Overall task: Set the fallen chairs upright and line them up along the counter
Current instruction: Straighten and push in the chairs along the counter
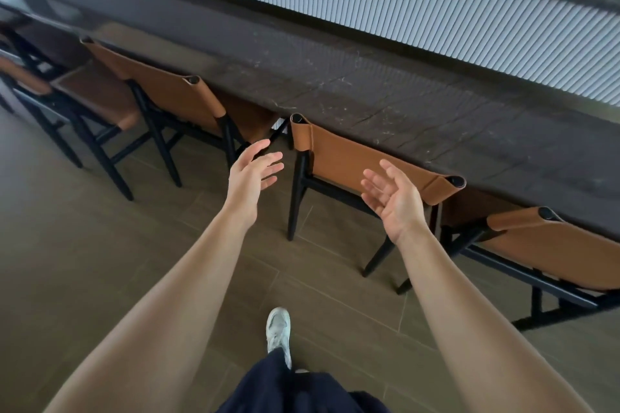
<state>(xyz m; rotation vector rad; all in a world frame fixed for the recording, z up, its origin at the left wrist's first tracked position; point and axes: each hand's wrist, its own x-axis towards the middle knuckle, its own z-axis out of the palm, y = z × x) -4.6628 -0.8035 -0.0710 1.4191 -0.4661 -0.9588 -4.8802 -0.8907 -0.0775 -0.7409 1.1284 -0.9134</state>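
Observation:
Several chairs with tan leather backs and black frames stand upright along the dark stone counter. One chair is straight ahead of me, its back to me and its seat tucked under the counter. A second chair stands to its left, a third chair to its right. My left hand hovers open just left of the middle chair's back, touching nothing. My right hand hovers open in front of that back, palm turned inward, fingers spread.
More chairs continue along the counter at far left. A white ribbed panel rises behind the counter top. My foot in a pale shoe stands on the brown tiled floor.

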